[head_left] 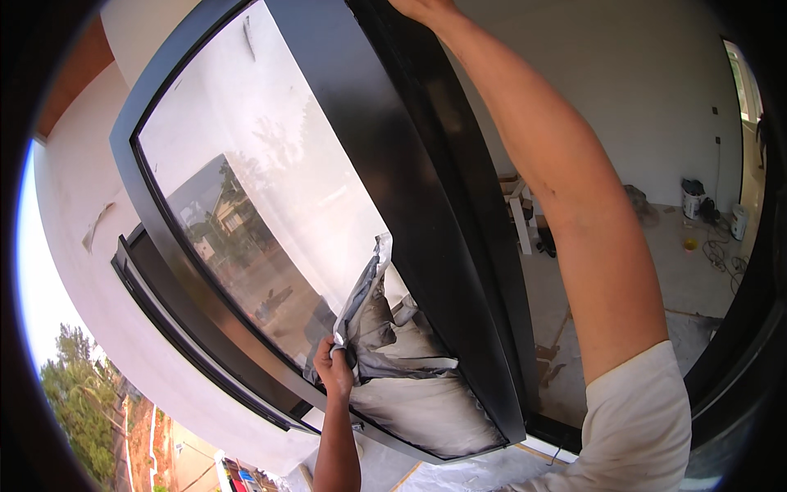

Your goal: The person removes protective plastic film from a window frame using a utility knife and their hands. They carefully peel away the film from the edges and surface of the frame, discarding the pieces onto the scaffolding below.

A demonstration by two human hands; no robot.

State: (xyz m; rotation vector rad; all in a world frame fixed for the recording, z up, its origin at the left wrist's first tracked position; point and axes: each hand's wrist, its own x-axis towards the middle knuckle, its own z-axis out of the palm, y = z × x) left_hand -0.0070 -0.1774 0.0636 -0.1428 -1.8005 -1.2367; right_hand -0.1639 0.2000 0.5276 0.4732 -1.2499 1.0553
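A black-framed glass door [361, 107] fills the middle of the view, tilted in the picture. Crumpled plastic film [373, 320] hangs partly loose from the lower part of its glass pane [279, 172]. My left hand [332, 369] is closed on the film's gathered edge, near the lower left of the pane. Below the folds, a smoother sheet of film [426, 410] still covers the glass. My right hand [422, 6] reaches up to the door's edge at the top. Its fingers are cut off by the picture's rim.
Through the doorway at right is a room with buckets [693, 199], cables [717, 250] and a white wooden stand [518, 215]. A dark window frame [205, 336] sits in the pale wall on the left. Outside at lower left are trees [78, 394] and bare earth.
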